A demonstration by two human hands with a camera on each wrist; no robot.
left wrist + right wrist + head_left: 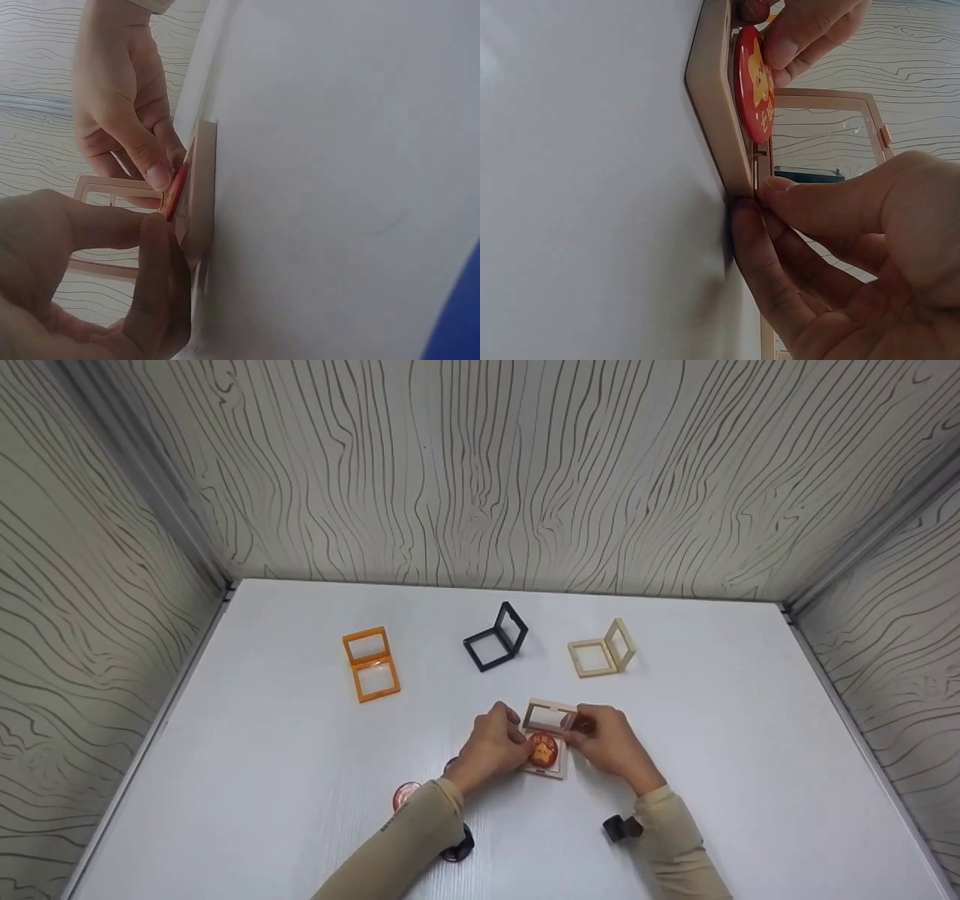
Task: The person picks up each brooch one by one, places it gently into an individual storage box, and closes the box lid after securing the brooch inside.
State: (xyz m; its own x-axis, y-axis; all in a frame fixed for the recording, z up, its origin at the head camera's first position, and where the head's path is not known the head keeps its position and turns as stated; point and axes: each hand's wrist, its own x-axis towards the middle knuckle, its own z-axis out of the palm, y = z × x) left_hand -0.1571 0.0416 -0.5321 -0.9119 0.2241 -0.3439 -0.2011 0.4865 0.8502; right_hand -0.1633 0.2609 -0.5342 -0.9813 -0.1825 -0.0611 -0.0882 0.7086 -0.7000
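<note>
wood-grain walls, white tabletop, grey trim

My khaki sleeves, red badge with a yellow figure, pale-pink frame, orange frame towards my white table's left edge, near-black frame, cream frame, off-white walls in dark wood-grain lines

The white counter bears three opened square frames toward its back: an orange frame, a black frame and a cream frame. Nearer the front rest a pale pink frame and a partly hidden red-rimmed disc.

Soft, diffuse light with blurred shadows
</note>
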